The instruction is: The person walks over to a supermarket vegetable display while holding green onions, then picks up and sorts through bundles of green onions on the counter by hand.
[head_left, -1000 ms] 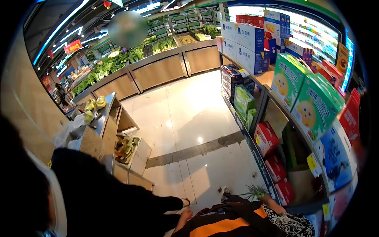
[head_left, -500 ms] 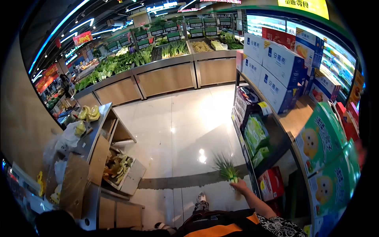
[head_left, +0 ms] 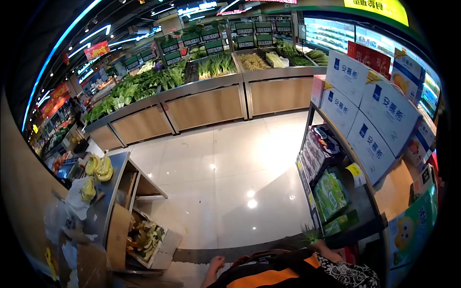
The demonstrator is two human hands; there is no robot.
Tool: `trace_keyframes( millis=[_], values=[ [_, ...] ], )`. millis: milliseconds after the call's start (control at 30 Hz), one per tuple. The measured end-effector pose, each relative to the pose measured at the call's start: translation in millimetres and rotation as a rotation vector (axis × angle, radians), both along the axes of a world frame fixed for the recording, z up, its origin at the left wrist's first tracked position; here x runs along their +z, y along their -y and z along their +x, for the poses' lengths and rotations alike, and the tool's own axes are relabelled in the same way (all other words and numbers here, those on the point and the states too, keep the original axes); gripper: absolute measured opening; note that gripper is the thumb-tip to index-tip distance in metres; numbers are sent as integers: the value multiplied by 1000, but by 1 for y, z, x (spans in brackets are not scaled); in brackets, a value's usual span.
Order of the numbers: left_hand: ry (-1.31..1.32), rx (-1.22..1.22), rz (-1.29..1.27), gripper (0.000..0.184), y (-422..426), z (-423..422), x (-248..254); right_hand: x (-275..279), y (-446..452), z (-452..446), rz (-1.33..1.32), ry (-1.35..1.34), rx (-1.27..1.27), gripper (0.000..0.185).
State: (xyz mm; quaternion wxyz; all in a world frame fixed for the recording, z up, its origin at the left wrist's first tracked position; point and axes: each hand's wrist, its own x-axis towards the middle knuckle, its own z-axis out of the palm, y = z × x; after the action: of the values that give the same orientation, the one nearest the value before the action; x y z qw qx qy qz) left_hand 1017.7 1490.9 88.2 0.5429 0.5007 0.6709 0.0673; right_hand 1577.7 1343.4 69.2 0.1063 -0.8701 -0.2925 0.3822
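My right hand point(head_left: 319, 246), low at the lower right, is closed round a bunch of thin green-leaved vegetables point(head_left: 311, 234) whose leaf tips point up and away. It is beside the lower end of the right shelf. My left hand point(head_left: 217, 262) hangs at the bottom centre with its fingers curled in and nothing visible in them. An orange and black garment point(head_left: 269, 277) lies between the two hands. A patterned sleeve point(head_left: 348, 272) covers my right arm.
Vegetable bins point(head_left: 201, 91) run across the back. On the right, a shelf point(head_left: 357, 168) holds white-blue cartons point(head_left: 379, 108) and green packs point(head_left: 331, 194). At left stands a metal-topped counter point(head_left: 109, 185) with bananas point(head_left: 103, 169), above a box of peelings point(head_left: 165, 249).
The view has moved forward, bringing the bins and shelf closer. My right hand, with the vegetables, swung forward and then back down. My left hand has come back into view.
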Motion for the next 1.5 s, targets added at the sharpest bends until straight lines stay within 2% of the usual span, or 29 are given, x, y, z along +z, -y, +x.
trace_keyframes(
  millis=[33, 67, 100, 133, 167, 233, 267, 333, 367, 400, 433, 467, 533, 600, 633, 667, 700, 733, 800, 967, 1167, 1233, 1267, 1367, 1500],
  values=[
    [-83, -141, 126, 30, -37, 21, 19, -3, -5, 5, 79, -182, -121, 36],
    [-107, -238, 310, 28, -62, 45, 38, -7, -17, 11, -3, -121, -56, 37],
    [85, -83, 165, 28, -93, 66, 58, -7, -36, 12, -77, -66, 13, 39],
    [286, 77, 16, 28, -118, 88, 67, 7, -50, 20, 190, -102, 301, 37],
    [283, 79, 15, 28, -143, 106, 75, 14, -62, 31, 468, -137, 578, 36],
    [350, 62, 83, 27, -189, 135, 82, 20, -131, 28, -153, 40, 211, 27],
    [367, 68, 88, 27, -207, 145, 76, 24, -164, 37, -153, 44, 216, 27],
    [295, 38, 67, 26, -241, 144, 66, 33, -241, 46, -109, 32, 173, 52],
    [225, 5, 34, 25, -254, 138, 53, -14, -283, 62, 45, -39, 176, 52],
    [-88, -480, 265, 24, -268, 122, 41, -72, -322, 82, 193, -119, 187, 51],
    [-405, -958, 486, 24, -284, 111, 31, -23, -362, 74, 219, -145, 30, 50],
    [-248, -372, 124, 28, -279, 109, 46, 8, -413, 76, 92, 61, 207, 46],
    [-393, -560, 224, 35, -284, 74, 4, 53, -496, 67, 198, 70, 289, 43],
    [-360, -246, 22, 35, -290, 74, 14, 90, -564, 53, 390, -106, 157, 47],
    [-345, -139, -44, 36, -302, 80, 18, 131, -591, 38, 548, -76, 174, 54],
    [-339, -48, -107, 36, -319, 87, 21, 136, -621, 32, 620, 1, 188, 54],
    [-338, 3, -134, 36, -335, 91, 25, 175, -646, 15, 679, -58, 196, 56],
    [-335, 42, -148, 36, -351, 96, 26, 179, -672, 8, 727, -37, 248, 58],
    [-325, 86, -158, 36, -385, 105, 25, 226, -705, -14, 806, -148, 275, 55],
    [-306, 106, -100, 37, -481, 111, 6, 277, -802, -50, 946, -202, 367, 56],
    [-259, 37, 249, 37, -630, 80, -47, 316, -941, -68, 1178, -6, 519, 54],
    [-51, 260, 103, 29, -701, 103, -3, 326, -982, -72, 1216, 5, 526, 54],
    [40, 379, 36, 26, -739, 123, 43, 326, -1000, -75, 1213, 7, 530, 54],
    [170, 351, 40, 22, -809, 144, 67, 332, -1051, -80, 1243, 17, 520, 54],
    [510, 368, 86, 25, -879, 190, 104, 321, -1114, -91, 1217, -32, 528, 55]
  ],
)
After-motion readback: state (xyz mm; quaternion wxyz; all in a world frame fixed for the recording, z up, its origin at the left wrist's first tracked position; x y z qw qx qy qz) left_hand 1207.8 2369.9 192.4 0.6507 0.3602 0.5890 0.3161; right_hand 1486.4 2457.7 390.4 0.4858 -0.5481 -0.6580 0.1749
